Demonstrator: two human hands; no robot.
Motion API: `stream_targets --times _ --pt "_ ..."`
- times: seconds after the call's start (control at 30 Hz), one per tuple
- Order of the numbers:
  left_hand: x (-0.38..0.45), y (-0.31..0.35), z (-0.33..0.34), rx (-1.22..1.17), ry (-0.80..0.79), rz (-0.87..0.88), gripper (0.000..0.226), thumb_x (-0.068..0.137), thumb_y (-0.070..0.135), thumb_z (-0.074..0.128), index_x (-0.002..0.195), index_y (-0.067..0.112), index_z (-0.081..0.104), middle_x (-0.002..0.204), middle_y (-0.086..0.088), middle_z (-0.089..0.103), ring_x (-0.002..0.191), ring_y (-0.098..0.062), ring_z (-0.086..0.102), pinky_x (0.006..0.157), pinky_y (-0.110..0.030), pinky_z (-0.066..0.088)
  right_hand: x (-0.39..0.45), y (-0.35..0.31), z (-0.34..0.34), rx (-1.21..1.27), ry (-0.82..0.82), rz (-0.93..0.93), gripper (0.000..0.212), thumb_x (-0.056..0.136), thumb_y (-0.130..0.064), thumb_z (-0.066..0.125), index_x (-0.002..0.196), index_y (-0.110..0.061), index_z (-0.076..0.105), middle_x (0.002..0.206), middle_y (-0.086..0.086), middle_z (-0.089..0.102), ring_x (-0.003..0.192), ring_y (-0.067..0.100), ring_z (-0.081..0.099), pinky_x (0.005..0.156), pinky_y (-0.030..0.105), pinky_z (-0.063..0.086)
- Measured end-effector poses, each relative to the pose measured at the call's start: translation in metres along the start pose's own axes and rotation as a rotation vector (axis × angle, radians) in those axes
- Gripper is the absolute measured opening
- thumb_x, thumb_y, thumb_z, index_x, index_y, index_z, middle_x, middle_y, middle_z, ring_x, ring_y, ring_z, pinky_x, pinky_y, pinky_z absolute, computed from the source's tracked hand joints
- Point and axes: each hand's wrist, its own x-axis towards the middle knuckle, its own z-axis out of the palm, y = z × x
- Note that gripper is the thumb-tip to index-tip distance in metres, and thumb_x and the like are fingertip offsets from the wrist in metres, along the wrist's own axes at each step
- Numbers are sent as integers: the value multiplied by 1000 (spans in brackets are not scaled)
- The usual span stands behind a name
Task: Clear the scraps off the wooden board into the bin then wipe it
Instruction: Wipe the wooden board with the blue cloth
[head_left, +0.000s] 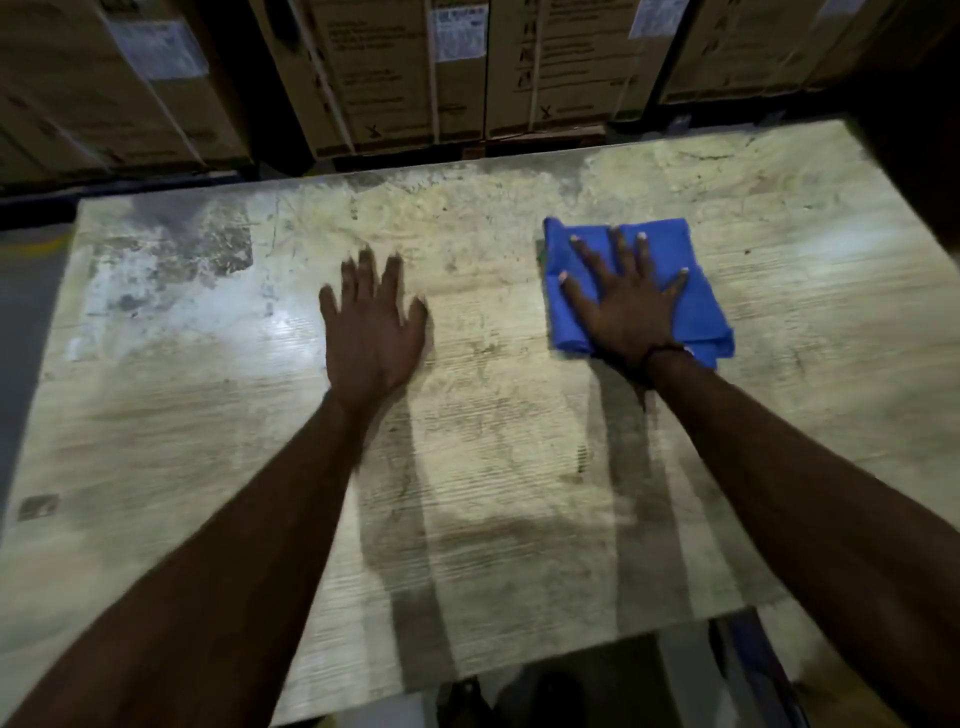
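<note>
Wooden board (467, 493); left hand (371, 332) blurred, perhaps flat.

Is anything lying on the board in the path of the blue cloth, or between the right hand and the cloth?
Nothing visible. The right hand lies flat, fingers spread, directly on the cloth. The board shows only stains and scratches, no scraps. The left hand rests flat on the bare board to the cloth's left, apart from it.

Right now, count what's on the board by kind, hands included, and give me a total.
Hands: 2, the left hand flat on the bare board, the right hand flat on the cloth.
Cloths: 1, a blue cloth.
Scraps: 0 that I can make out; only stains and worn patches show.
Total: 3.
</note>
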Motion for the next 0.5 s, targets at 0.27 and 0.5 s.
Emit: stream_targets --times 0.27,0.5 --pt "-94 15 8 72 5 5 70 104 53 20 168 23 18 176 -9 8 162 -31 9 127 -61 10 -161 -85 25 -63 53 -246 68 98 -73 28 162 -50 22 176 -3 8 162 28 1 119 75 0" --pt "-94 17 3 43 9 23 70 107 56 20 167 22 19 176 -10 8 162 -31 7 127 -61 8 -140 -29 14 -54 37 -182 67 96 -76 28 159 -55 25 175 -7 12 162 24 8 117 77 6"
